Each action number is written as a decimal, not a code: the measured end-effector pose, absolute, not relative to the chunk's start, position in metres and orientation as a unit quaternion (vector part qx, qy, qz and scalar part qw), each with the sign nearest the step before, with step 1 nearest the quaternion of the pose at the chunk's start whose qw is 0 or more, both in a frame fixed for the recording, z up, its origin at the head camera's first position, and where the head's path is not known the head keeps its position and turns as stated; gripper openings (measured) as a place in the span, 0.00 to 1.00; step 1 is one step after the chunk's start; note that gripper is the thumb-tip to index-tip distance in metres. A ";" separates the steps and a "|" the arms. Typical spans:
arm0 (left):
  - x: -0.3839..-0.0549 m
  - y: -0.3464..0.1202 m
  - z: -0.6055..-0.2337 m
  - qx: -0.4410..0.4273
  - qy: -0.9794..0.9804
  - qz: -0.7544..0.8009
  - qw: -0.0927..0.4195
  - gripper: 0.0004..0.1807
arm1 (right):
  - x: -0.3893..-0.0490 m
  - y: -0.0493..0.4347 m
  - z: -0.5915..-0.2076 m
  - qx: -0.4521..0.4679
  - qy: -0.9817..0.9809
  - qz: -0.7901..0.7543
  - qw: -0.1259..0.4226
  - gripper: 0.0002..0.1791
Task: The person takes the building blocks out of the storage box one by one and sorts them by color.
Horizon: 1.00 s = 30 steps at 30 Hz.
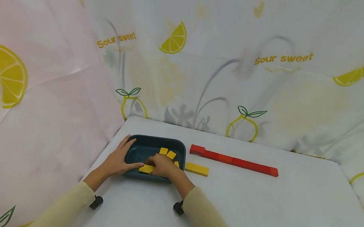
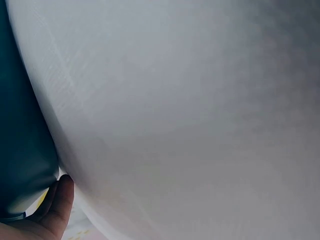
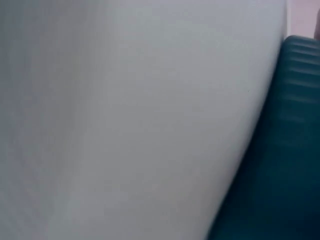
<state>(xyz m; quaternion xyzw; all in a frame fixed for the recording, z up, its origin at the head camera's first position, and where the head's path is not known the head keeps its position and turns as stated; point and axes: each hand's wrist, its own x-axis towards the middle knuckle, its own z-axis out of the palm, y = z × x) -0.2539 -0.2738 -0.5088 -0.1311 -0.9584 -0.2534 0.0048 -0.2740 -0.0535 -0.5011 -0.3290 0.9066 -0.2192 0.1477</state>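
Note:
A dark teal rectangular tray stands on the white table with several yellow blocks in it. At its left side my left hand rests with fingers spread along the rim. The left thumb stretches across the front corner to the end of a yellow block. My right hand reaches over the front wall, its fingers curled down at that same block; the fingertips are partly hidden. In the left wrist view, left-hand fingers touch the outer wall of the tray. The right wrist view shows the tray's ribbed side.
Right of the tray a single yellow block lies on the table. Behind it, a row of red blocks runs end to end toward the right. Lemon-printed cloth hangs along the table's back and left edges.

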 end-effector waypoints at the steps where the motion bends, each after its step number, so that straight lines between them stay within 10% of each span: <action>1: -0.253 -0.273 -0.510 -0.130 -0.959 -0.253 0.004 0.60 | -0.273 -0.053 -0.502 -0.335 0.904 -0.222 0.144 0.19; 30: -0.255 -0.273 -0.508 -0.129 -0.960 -0.248 -0.002 0.60 | -0.273 -0.047 -0.500 -0.294 0.893 -0.336 0.050 0.23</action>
